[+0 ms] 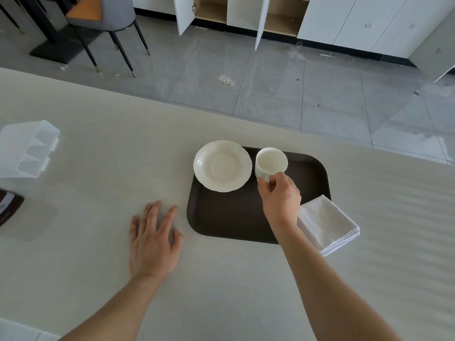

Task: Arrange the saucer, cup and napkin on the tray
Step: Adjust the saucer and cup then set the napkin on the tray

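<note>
A dark brown tray lies on the pale counter. A cream saucer rests on the tray's far left corner, its rim overhanging the edge. Just right of it stands an empty cream cup over the tray; I cannot tell if it touches the tray. My right hand pinches the cup at its near side, hiding the handle. A folded white napkin lies across the tray's near right corner, mostly on the counter. My left hand rests flat on the counter, left of the tray, fingers spread.
A clear plastic organiser box sits at the far left of the counter, with a dark brown object at the left edge. The counter's far edge drops to a grey tiled floor with a chair and open cabinets beyond.
</note>
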The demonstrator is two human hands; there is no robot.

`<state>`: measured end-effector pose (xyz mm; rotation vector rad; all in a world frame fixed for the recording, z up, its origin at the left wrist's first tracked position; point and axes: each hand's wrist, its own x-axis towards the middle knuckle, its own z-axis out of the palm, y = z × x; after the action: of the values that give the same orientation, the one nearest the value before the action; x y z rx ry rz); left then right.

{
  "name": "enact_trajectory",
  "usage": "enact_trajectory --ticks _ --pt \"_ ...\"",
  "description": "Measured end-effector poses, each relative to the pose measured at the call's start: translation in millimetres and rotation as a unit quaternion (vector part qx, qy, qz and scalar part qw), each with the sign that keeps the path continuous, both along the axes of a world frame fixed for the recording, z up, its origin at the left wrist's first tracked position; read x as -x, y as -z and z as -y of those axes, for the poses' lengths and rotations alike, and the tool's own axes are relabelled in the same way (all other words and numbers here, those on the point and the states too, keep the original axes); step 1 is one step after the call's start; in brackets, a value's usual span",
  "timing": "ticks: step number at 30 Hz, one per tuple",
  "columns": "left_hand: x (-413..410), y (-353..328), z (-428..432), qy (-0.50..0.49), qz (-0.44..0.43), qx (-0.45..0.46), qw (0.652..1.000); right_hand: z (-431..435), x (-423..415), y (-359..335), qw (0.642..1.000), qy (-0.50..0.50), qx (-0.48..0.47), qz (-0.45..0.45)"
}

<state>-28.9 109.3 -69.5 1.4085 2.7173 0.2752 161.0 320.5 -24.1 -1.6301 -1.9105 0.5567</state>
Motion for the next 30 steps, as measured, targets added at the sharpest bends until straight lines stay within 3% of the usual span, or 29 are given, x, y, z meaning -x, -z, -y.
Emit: enact_trajectory --ticks 30 --pt "-0.1 -2.3 -0.4 0.001 0.004 0.0 1.0 5.7 -10.3 -8.3 0.999 -0.01 0.024 -0.03"
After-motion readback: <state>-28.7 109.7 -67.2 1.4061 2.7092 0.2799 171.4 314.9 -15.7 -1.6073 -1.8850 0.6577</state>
